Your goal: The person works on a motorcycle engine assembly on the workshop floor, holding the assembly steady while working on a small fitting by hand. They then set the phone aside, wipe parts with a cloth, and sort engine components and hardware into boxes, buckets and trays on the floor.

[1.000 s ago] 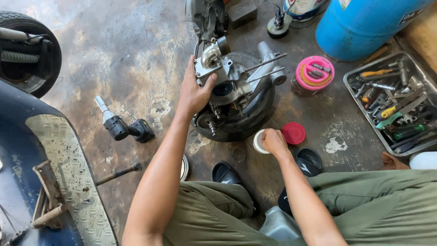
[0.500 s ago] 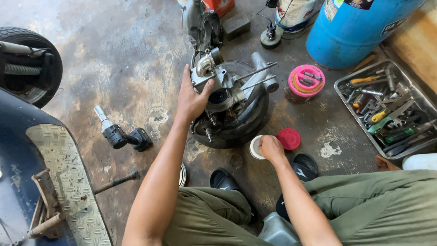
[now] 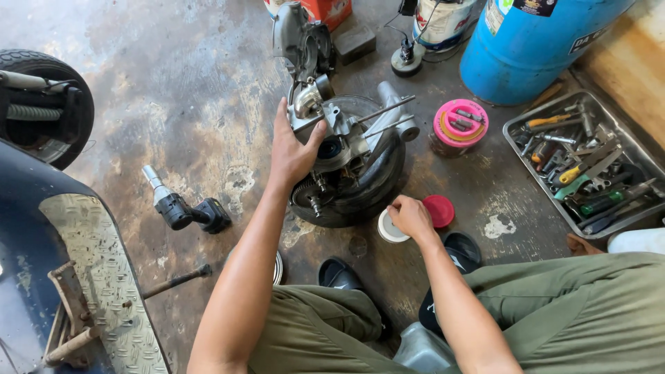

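A person sits on a stained concrete floor [image 3: 173, 90], seen from above, working on a small engine [image 3: 346, 159] that lies on its side with its tyre beneath it. The left hand [image 3: 294, 149] lies flat on the engine's left side, fingers spread and released, bracing rather than gripping. The right hand [image 3: 410, 216] is just in front of the engine, fingers curled down onto a small white tub [image 3: 389, 227]; whether they pinch something inside cannot be told. A red lid [image 3: 438, 210] lies on the floor just right of that hand.

Right of the engine stand a pink-lidded jar [image 3: 460, 126] and, further off, a metal tray [image 3: 648, 163] full of tools. Left of the engine lies an impact driver [image 3: 181, 206].

Risks, as a judgement: the engine rests on a rounded tyre and is held only by an open palm, so it could rock or roll if pressed. Two long studs [image 3: 388, 116] stick out towards the right, near a reaching arm. The open tub could tip, or collect grit from the floor.
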